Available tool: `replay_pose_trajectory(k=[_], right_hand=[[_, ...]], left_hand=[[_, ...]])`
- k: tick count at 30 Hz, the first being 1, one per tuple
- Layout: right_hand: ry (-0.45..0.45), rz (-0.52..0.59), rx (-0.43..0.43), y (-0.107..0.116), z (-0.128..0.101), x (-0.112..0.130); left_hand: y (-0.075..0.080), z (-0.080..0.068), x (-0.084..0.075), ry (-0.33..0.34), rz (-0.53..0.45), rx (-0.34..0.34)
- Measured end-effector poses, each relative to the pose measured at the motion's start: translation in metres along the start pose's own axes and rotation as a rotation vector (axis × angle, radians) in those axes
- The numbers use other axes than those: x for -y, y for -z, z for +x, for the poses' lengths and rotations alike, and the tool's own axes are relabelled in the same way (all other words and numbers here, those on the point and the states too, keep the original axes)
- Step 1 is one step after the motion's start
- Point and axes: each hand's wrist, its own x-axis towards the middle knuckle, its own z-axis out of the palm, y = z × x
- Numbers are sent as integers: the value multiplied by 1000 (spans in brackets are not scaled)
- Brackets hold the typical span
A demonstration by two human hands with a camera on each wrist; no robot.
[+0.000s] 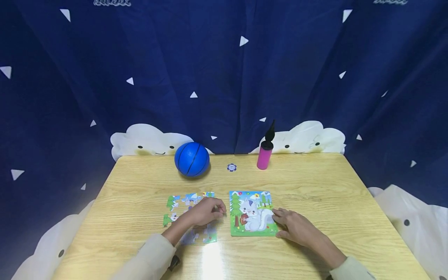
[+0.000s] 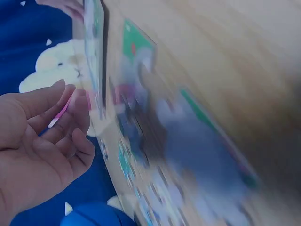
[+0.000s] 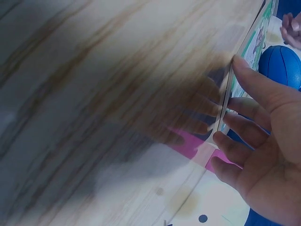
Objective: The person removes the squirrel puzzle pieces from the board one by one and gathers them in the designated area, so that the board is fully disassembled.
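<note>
A square squirrel picture board (image 1: 257, 217) lies flat on the wooden table. At its right edge, my right hand (image 1: 297, 227) touches the side with fingers extended; the right wrist view shows the thumb and fingertips along the board's edge (image 3: 230, 87). My left hand (image 1: 205, 211) hovers between the board and a patch of jigsaw pieces (image 1: 171, 202), its fingers loosely bent around nothing. In the left wrist view that hand (image 2: 49, 139) has its palm showing beside the blurred pieces (image 2: 197, 146). The left hand and forearm hide part of the pieces in the head view.
Behind the pieces sits a blue basketball (image 1: 191, 158). A small blue-and-white disc (image 1: 231, 167) lies near the table's back edge. To its right stands a pink hand pump (image 1: 264, 157) with a black top. A dark blue curtain (image 1: 210, 58) hangs behind the table (image 1: 315, 186).
</note>
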Motion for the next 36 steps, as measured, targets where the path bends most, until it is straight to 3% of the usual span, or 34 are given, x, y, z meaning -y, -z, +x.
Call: replay_pose_trajectory(k=[8,15,23,36], right_hand=[[-6,7,-2,-2,0,-1],[-3,4,-1,-2,0,-2],[-6,11,-1,-2,-1,-2],[-14,11,0,-1,-1,-1]], left_hand=[[-14,23,-17,8,-8,29],[-25,33,-19,18,-2,43],[-36,38,-19,65,14,48],[-42,37,-28,75,48,23]])
